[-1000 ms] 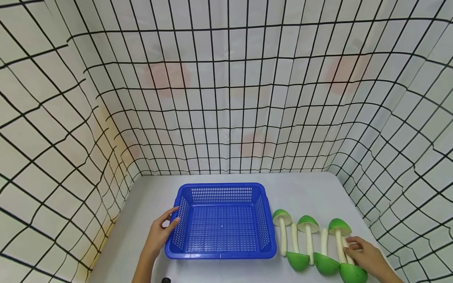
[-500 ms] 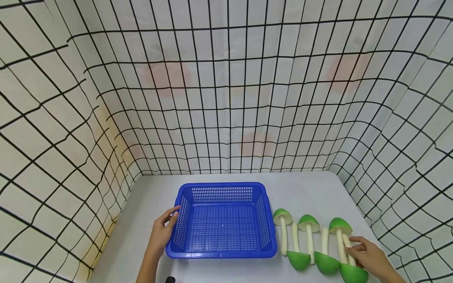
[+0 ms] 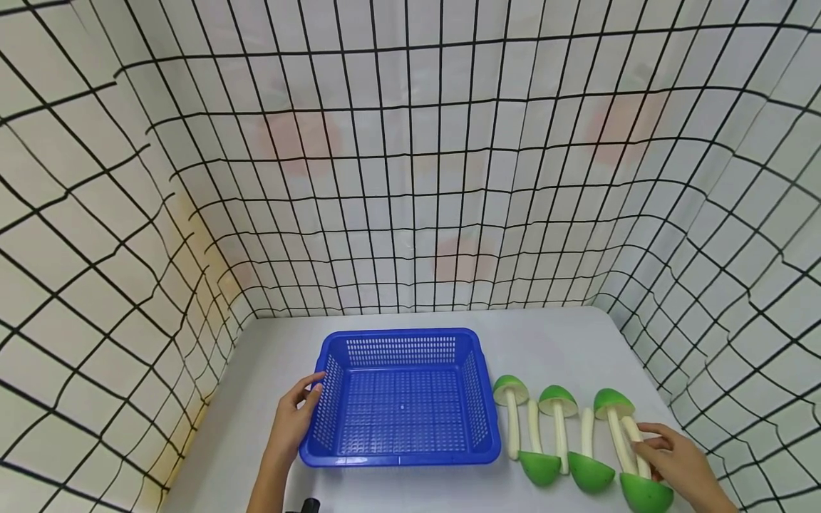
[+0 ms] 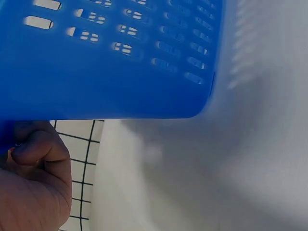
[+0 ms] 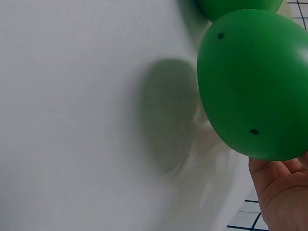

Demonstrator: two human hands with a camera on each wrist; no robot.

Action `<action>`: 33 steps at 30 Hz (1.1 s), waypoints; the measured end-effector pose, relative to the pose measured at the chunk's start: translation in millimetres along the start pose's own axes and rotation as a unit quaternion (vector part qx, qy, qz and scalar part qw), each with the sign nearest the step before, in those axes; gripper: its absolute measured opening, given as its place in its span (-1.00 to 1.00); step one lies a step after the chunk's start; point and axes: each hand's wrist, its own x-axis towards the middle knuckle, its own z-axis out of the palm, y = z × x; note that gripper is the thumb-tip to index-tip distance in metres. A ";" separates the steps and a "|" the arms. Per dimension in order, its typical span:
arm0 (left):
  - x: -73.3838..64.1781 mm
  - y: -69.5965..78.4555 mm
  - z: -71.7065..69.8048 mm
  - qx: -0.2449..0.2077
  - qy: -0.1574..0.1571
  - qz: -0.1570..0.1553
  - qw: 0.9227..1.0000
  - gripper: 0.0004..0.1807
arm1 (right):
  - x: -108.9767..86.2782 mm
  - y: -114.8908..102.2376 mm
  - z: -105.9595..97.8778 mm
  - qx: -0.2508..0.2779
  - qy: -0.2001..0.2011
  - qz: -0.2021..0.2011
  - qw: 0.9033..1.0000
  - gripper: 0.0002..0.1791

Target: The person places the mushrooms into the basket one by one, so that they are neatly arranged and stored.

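A blue plastic basket with slotted walls stands mid-table. My left hand grips its left rim, thumb inside the edge; in the left wrist view the basket's outer wall hides part of the fingers. At the right, toy mushrooms with green caps and pale stems lie in a row, alternating direction. My right hand pinches the stem of the rightmost mushroom, whose cap points toward me. In the right wrist view its dark-spotted cap appears raised, with a shadow on the table and some fingers hidden behind it.
Several other mushrooms, such as one with its cap at the far end, lie between the basket and my right hand. White cloth walls with a black grid enclose the table. A small black object shows at the near edge.
My right hand has closed on the rightmost mushroom's stem and shifted it slightly right, away from the mushroom beside it. The left hand stays at the basket rim, its thumb slightly moved.
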 end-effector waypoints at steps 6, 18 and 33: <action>-0.8 1.1 1.1 0.012 0.011 0.011 1.000 -0.61 | -4.9 -3.4 -3.6 0.010 0.007 -0.007 1.000 -0.16; -1.4 0.3 0.7 0.009 0.014 0.014 1.000 -0.56 | -11.0 -29.0 -6.7 0.006 0.026 -0.057 0.998 -0.21; -2.4 1.1 1.1 0.003 0.014 0.006 1.000 -0.55 | -17.2 -65.8 -10.2 0.008 0.047 -0.110 0.993 -0.34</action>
